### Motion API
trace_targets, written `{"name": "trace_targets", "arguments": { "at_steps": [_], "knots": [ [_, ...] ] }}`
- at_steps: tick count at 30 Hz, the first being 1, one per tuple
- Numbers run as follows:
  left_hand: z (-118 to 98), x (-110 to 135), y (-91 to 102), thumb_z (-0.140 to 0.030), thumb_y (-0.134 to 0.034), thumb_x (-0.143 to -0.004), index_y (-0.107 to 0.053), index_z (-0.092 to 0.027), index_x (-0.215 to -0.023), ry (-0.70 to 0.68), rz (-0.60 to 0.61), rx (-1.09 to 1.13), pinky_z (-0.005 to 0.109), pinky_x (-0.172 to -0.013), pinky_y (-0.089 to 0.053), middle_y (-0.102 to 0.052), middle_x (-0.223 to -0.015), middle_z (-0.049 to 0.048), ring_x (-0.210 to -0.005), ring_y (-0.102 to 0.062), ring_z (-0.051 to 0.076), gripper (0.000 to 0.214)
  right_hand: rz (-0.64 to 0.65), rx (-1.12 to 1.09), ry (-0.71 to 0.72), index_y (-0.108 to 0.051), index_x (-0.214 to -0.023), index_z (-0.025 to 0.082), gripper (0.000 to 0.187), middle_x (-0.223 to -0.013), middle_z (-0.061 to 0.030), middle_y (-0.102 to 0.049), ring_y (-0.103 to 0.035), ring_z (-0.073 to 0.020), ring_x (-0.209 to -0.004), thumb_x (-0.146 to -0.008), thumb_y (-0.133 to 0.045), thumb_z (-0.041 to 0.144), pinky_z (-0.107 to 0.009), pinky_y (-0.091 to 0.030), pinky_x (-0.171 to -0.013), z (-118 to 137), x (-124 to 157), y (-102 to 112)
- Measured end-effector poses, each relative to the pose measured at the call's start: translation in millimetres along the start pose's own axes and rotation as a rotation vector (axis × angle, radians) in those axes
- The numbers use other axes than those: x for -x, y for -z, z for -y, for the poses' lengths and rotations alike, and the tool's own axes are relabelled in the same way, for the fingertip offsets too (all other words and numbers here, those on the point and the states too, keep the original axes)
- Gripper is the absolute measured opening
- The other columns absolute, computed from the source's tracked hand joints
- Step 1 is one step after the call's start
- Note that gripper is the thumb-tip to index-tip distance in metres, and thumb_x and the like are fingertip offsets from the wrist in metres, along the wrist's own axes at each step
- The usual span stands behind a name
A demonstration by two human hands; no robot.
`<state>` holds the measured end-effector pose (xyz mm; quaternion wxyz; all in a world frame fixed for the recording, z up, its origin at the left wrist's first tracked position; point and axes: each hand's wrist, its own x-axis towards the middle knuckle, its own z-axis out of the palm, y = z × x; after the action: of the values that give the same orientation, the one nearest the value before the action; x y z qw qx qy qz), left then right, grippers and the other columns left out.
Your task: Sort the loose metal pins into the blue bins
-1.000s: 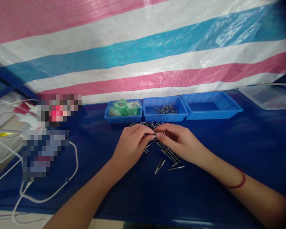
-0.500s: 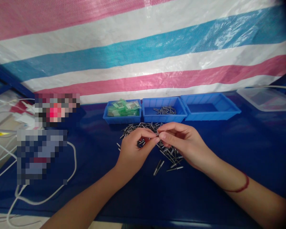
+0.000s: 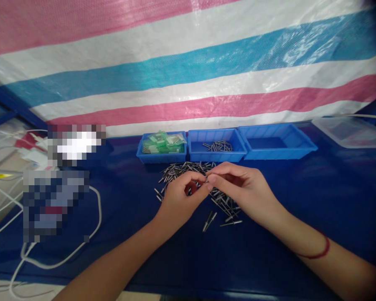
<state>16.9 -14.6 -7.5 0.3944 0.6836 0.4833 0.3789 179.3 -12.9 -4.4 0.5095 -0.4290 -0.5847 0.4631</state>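
My left hand [image 3: 185,196] and my right hand [image 3: 242,186] meet fingertip to fingertip above a heap of blind rivets [image 3: 224,202] on the blue table. Thumb and forefinger of each hand are closed in a pinch. A grey sliver of metal shows where the fingertips meet; it looks like a blind rivet [image 3: 207,179], mostly covered by the fingers. Two rivets [image 3: 209,222] lie close together in front of the heap, and another rivet [image 3: 231,223] rests just to their right. Part of the heap is hidden behind my hands.
Three blue bins stand behind the heap: a left bin [image 3: 163,158] with green-and-clear packets [image 3: 163,143], a middle bin [image 3: 214,156] with some rivets [image 3: 221,146], and a right bin [image 3: 280,154]. A clear plastic lid [image 3: 351,131] lies far right. White cables [image 3: 99,209] run along the left.
The fingertips have drawn slightly closer together, covering more of the small metal piece. Both hands stay above the heap. The whole view has shifted very slightly.
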Motion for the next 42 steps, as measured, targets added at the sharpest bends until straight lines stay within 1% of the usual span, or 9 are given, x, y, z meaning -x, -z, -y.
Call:
{"name": "trace_targets", "arguments": {
  "at_steps": [7,12,16,19,24,27,33,37,42],
  "knots": [
    [3,-2,4.8,-0.031,-0.063,-0.082,-0.063,-0.018,-0.082,-0.108,-0.013,-0.094,0.021,-0.053,-0.037,-0.059,-0.073,-0.0014,-0.058,-0.047,0.009,0.013,0.094,0.206,0.172,-0.071,-0.093,0.023,0.014,-0.089,-0.0057,-0.067,-0.063,-0.0178,-0.079,-0.085,-0.059,0.024,-0.030,-0.049,-0.065,2,2,6],
    [-1,-3,12.6,-0.030,-0.063,-0.082,-0.065,-0.018,-0.084,-0.136,-0.082,-0.121,0.021,-0.054,-0.040,-0.062,-0.075,-0.0003,-0.058,-0.050,0.009,0.012,0.086,0.331,0.209,-0.070,-0.094,0.022,0.016,-0.088,-0.0062,-0.066,-0.061,-0.0166,-0.072,-0.086,-0.057,0.026,-0.029,-0.046,-0.057,1,-1,8],
    [-3,-3,14.2,-0.031,-0.060,-0.084,-0.064,-0.017,-0.082,-0.133,-0.099,-0.154,0.021,-0.055,-0.041,-0.063,-0.074,-0.0001,-0.059,-0.051,0.010,0.014,0.169,0.403,0.254,-0.070,-0.084,0.020,0.017,-0.083,-0.0062,-0.066,-0.059,-0.0164,-0.071,-0.088,-0.054,0.026,-0.029,-0.044,-0.059,0,-2,8],
    [-3,-3,13.2,-0.031,-0.058,-0.085,-0.064,-0.018,-0.090,-0.118,-0.075,-0.127,0.021,-0.055,-0.042,-0.063,-0.075,-0.0005,-0.060,-0.053,0.010,0.016,0.137,0.341,0.171,-0.069,-0.077,0.019,0.021,-0.074,-0.0042,-0.063,-0.057,-0.0159,-0.068,-0.088,-0.054,0.030,-0.029,-0.044,-0.061,-1,-5,7],
    [-1,-1,10.9,-0.030,-0.055,-0.087,-0.061,-0.018,-0.101,-0.099,-0.018,-0.121,0.021,-0.056,-0.043,-0.063,-0.076,-0.0008,-0.059,-0.054,0.010,0.019,-0.218,0.070,-0.135,-0.068,-0.080,0.017,0.025,-0.061,0.0005,-0.053,-0.044,-0.0091,-0.048,-0.083,-0.059,0.041,-0.024,-0.034,-0.044,-9,-20,16],
    [0,0,9.8,-0.030,-0.053,-0.088,-0.062,-0.019,-0.100,-0.126,0.035,-0.179,0.021,-0.057,-0.044,-0.065,-0.077,-0.0004,-0.061,-0.056,0.010,0.018,-0.333,-0.013,-0.203,-0.066,-0.082,0.015,0.027,-0.060,0.0015,-0.052,-0.037,-0.0056,-0.038,-0.079,-0.063,0.042,-0.022,-0.023,-0.034,-11,-31,25],
    [3,-1,10.8,-0.023,-0.053,-0.088,-0.061,-0.018,-0.097,-0.293,0.081,-0.334,0.026,-0.069,-0.046,-0.066,-0.081,0.0018,-0.069,-0.058,0.013,0.014,-0.304,-0.036,-0.269,-0.064,-0.099,0.013,0.036,-0.047,0.0048,-0.049,-0.028,-0.0045,-0.027,-0.081,-0.058,0.044,-0.021,-0.016,-0.029,-7,-39,33],
    [3,-2,11.5,-0.021,-0.055,-0.086,-0.065,-0.018,-0.087,-0.484,0.220,-0.484,0.033,-0.083,-0.042,-0.066,-0.090,0.0053,-0.086,-0.058,0.018,0.011,-0.246,-0.039,-0.235,-0.062,-0.103,0.013,0.038,-0.046,0.0054,-0.051,-0.029,-0.0044,-0.027,-0.082,-0.057,0.044,-0.020,-0.016,-0.029,-9,-33,31],
    [2,1,5.0,-0.028,-0.052,-0.090,-0.068,-0.023,-0.102,-0.577,0.331,-0.617,0.034,-0.081,-0.038,-0.064,-0.098,0.0044,-0.089,-0.053,0.018,0.020,-0.191,-0.032,-0.235,-0.061,-0.099,0.014,0.032,-0.046,0.0057,-0.052,-0.030,-0.0042,-0.028,-0.080,-0.059,0.040,-0.019,-0.016,-0.030,-10,-28,24]
  ]
}}
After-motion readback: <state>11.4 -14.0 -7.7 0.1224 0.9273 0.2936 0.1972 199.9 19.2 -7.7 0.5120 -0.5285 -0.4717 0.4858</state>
